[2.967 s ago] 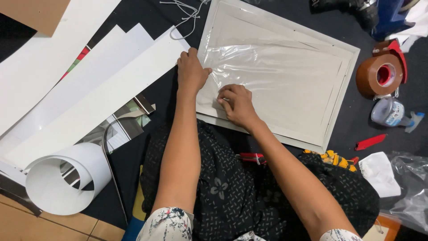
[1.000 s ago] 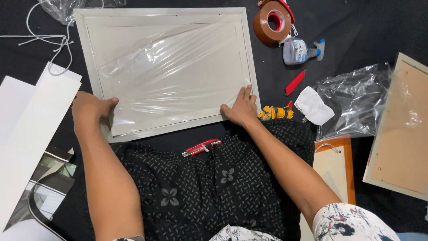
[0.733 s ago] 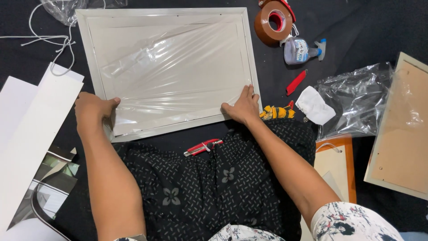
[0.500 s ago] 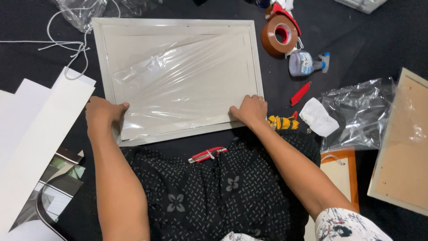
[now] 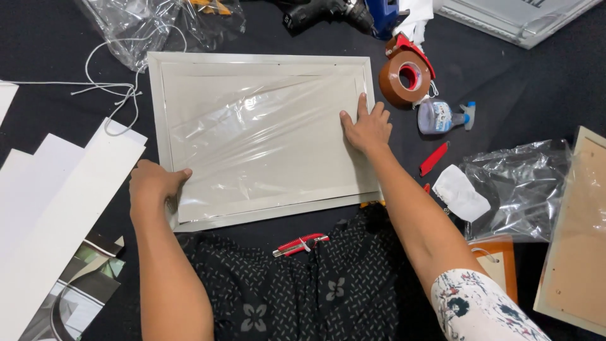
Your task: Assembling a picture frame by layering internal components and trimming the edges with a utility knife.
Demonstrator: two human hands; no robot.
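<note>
While the dark patterned fabric (image 5: 303,290) over the lap fills the near edge, a red utility knife (image 5: 300,244) is seen lying on it, just below the frame.

Left hand (image 5: 153,189) is curled over the frame's near-left corner; fingers wrapped on the edge, thumb on top, corner gripped. Right hand (image 5: 366,126) is pressed flat, fingers spread, on the right side of the picture frame (image 5: 259,136); nothing is grasped by it.

The pale grey frame is laid flat on the black work surface (image 5: 38,38), centre of view, face covered by crinkled clear plastic film (image 5: 252,126).

White board strips (image 5: 57,208) are stacked left of the frame, near the left hand. To the right: a white crumpled cloth (image 5: 459,192), a red marker-like tool (image 5: 434,158), a clear plastic bag (image 5: 527,186), a brown backing board (image 5: 577,233) at the right edge.

Farther out: a brown tape roll in a red dispenser (image 5: 404,76), just beside the frame's far-right corner; a small spray bottle (image 5: 442,117) next to it. White string (image 5: 113,82) and another plastic bag (image 5: 151,25) are at far left. A dark power drill (image 5: 322,12) is at the top edge.
</note>
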